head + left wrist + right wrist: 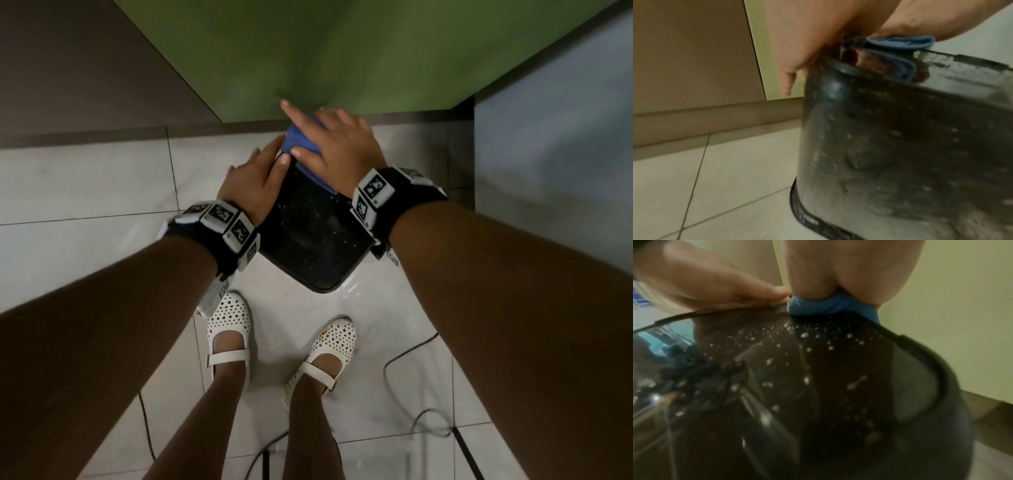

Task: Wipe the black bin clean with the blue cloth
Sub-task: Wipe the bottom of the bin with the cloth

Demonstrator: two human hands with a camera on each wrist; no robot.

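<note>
The bin stands on the tiled floor, just ahead of the person's shoes, at about 12 o'clock from them. Its glossy black lid is speckled with droplets and pale spots, visible in the head and right wrist views.

The cloth lies bunched on the far end of the lid, at 12 o'clock on the bin, draping slightly over the rim. In the left wrist view the cloth is folded over the upper edge of the bin.

Right hand: laid on top of the cloth, fingers spread and extended, thumb alongside the cloth's near edge, palm pressing it down onto the lid. In the right wrist view the cloth is squeezed beneath the palm.

Left hand: flat on the lid at about 10 o'clock, fingers straight, fingertips reaching the edge of the cloth. It grips nothing.

A green wall panel rises directly behind the bin. Cables lie on the floor at 4 o'clock from the shoes.
</note>
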